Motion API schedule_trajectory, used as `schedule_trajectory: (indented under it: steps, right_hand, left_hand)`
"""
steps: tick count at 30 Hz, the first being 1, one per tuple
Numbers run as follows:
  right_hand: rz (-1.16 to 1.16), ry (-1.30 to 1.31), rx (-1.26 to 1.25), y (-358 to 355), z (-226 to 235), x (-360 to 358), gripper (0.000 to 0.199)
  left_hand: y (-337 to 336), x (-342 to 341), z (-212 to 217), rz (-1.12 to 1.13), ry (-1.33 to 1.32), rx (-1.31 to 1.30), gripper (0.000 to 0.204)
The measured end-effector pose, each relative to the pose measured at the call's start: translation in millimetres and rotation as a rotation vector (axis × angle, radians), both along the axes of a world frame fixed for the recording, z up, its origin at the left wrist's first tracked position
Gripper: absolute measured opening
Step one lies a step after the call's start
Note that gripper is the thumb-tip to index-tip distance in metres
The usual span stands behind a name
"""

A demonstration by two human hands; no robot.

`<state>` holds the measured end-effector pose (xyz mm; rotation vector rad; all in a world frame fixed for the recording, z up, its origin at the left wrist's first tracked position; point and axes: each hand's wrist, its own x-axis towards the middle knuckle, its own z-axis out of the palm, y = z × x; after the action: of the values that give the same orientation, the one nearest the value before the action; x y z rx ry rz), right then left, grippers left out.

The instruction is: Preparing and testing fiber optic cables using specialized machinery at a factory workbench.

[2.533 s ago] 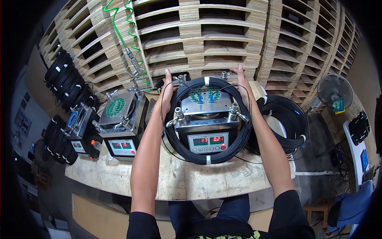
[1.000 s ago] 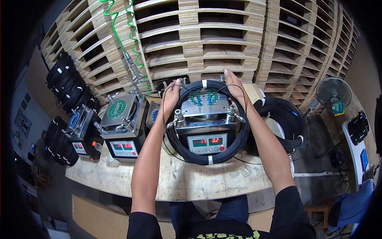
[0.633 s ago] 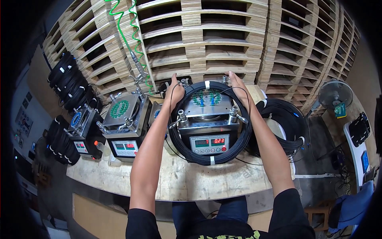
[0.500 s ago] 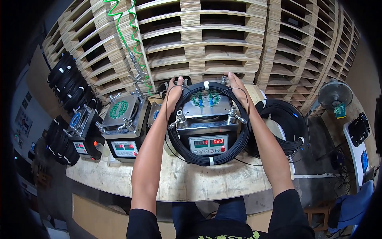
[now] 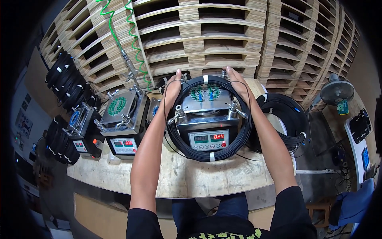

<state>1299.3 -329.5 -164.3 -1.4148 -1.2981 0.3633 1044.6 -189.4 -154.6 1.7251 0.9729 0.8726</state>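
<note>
A black cable coil [image 5: 211, 156] tied with white bands rings the metal polishing machine [image 5: 209, 105] before me. Two blue-tipped connectors [image 5: 211, 96] sit in the green-ringed plate on its top. My left hand [image 5: 172, 91] is at the machine's far left corner, fingers closed about the clamp there, partly hidden. At the far right clamp post [image 5: 224, 74], my right hand [image 5: 237, 83] is likewise closed, thumb and fingertips close to the post. Both arms reach along the coil's sides. The front clamps [image 5: 234, 106] stand untouched. A red-lit display [image 5: 209, 139] shows on the machine's front.
Two more polishing machines [image 5: 123, 113] stand to the left, with a small bottle [image 5: 97, 143] between them. Another cable coil [image 5: 296, 119] lies at right, near a fan [image 5: 336, 92]. Stacked pallets [image 5: 223, 36] rise behind the wooden bench [image 5: 199, 179]. A green coiled hose with a nozzle [image 5: 128, 65] hangs above.
My hands have shifted slightly at the far clamps. The display's digits have changed, its left field going dim. The hanging nozzle has swung a little left and up in view.
</note>
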Motion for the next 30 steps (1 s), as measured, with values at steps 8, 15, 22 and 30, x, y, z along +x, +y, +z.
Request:
schedule_trajectory:
  steps: [8,15,22,30]
  right_hand:
    - [-0.044,-0.032,0.036,1.3,-7.9,6.8,0.065]
    - [-0.057,-0.035,0.006,-1.3,-4.4,1.9,0.063]
    - [-0.071,-0.05,0.041,-0.1,-7.1,4.0,0.061]
    - [-0.092,-0.052,0.052,-0.5,-7.0,2.2,0.06]
  left_hand:
    - [-36.6,4.6,18.1,0.12,0.129,0.289,0.075]
    - [-32.5,1.9,15.6,0.085,0.153,0.299,0.076]
    - [-30.7,0.4,14.0,0.062,0.138,0.282,0.076]
    - [-27.9,0.8,9.7,0.126,0.145,0.253,0.072]
